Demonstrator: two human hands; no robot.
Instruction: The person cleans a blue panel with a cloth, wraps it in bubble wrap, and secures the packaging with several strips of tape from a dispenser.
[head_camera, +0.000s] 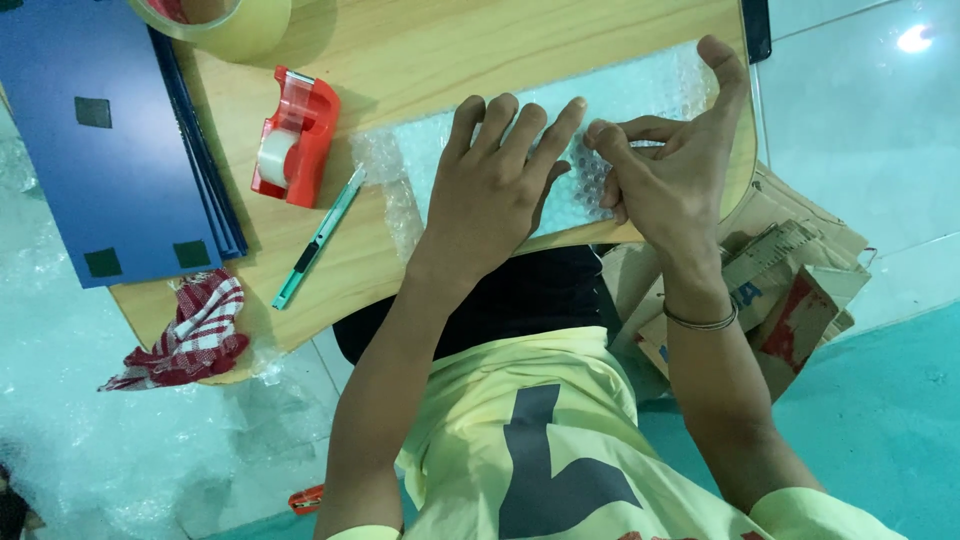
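While my left hand (495, 185) lies flat, fingers spread, pressing down on the bubble-wrapped bundle (610, 110) on the wooden table (480, 50), my right hand (670, 170) pinches the wrap's near edge, thumb stretched over its far side. Left of my left hand lie a teal utility knife (318, 240) and a red tape dispenser (295, 135).
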